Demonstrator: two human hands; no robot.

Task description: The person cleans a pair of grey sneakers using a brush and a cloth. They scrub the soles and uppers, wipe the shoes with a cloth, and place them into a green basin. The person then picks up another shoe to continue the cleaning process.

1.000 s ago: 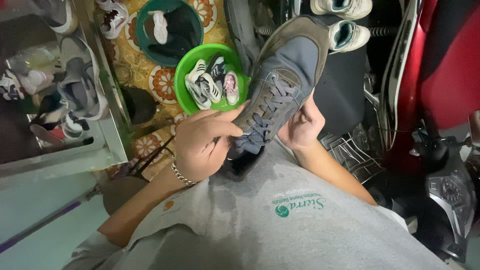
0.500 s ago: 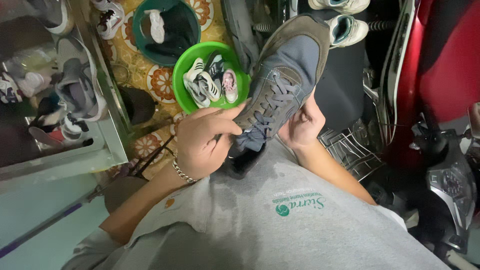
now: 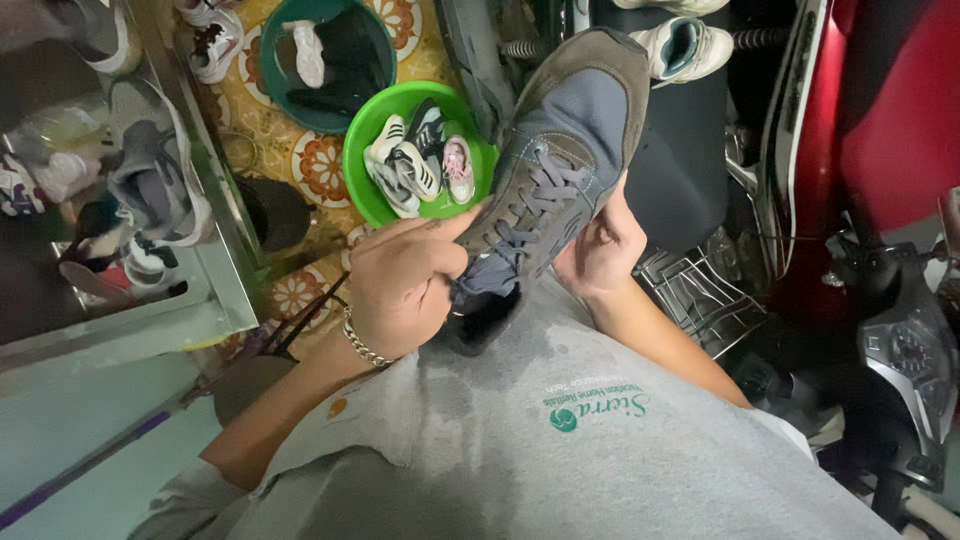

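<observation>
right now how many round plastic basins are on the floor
2: a bright green round plastic basin holding small shoes beside the grey lace-up sneaker, and a dark teal round plastic basin behind it. Others may be hidden.

Two basins (image 3: pixel 362 150) (one green); one grey sneaker (image 3: pixel 560 160); one motorbike (image 3: pixel 860 200).

The grey sneaker (image 3: pixel 560 170) hides the right hand's (image 3: pixel 600 245) fingers, and its heel is lost in shadow behind the left hand (image 3: pixel 405 285). At twelve o'clock the white shoe (image 3: pixel 680 40) is cut by the top edge. The red scooter (image 3: pixel 880 150) runs off at three o'clock.
</observation>
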